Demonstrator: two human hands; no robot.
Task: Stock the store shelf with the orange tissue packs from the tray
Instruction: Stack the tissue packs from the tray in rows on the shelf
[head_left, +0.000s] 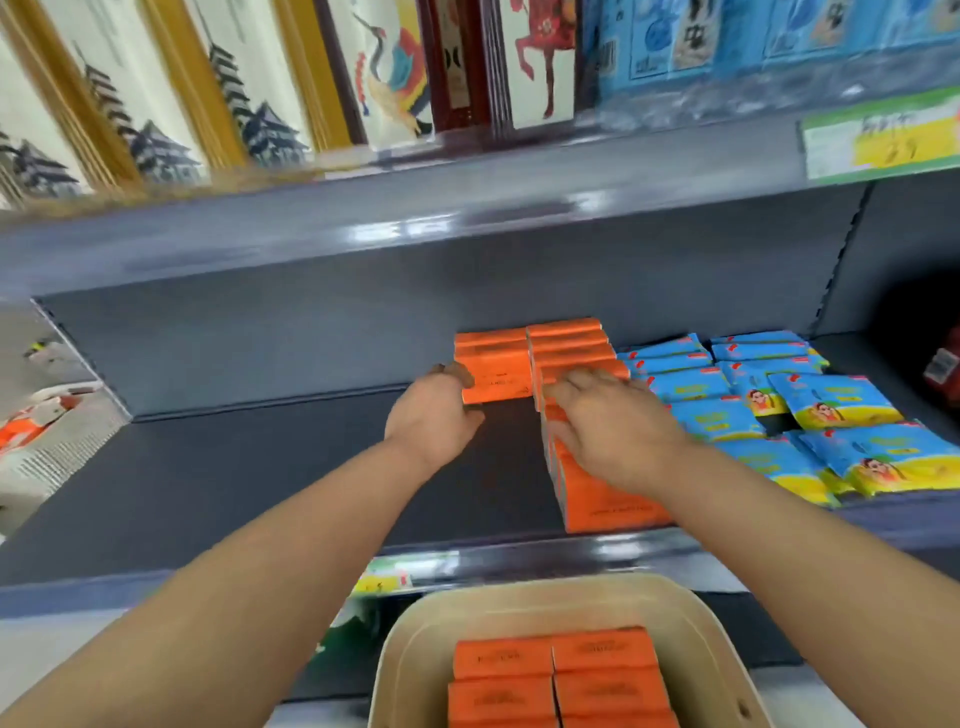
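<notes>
Tray (519, 608), 6 o'clock: orange tissue packs (556, 675) inside. Shelf (260, 467), 12 o'clock: right hand (618, 431), fingers straight, rests on orange row (602, 501); left hand (434, 410) grips orange stack (498, 364). Blue packs (779, 405), 2 o'clock.

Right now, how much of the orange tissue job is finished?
Done: one long row of orange packs stands on the shelf beside the blue packs, with a shorter row to its left. In hand: the left grip holds the shorter row's front pack; the right grip rests flat on the long row. Left: the tray holds more orange packs.
</notes>
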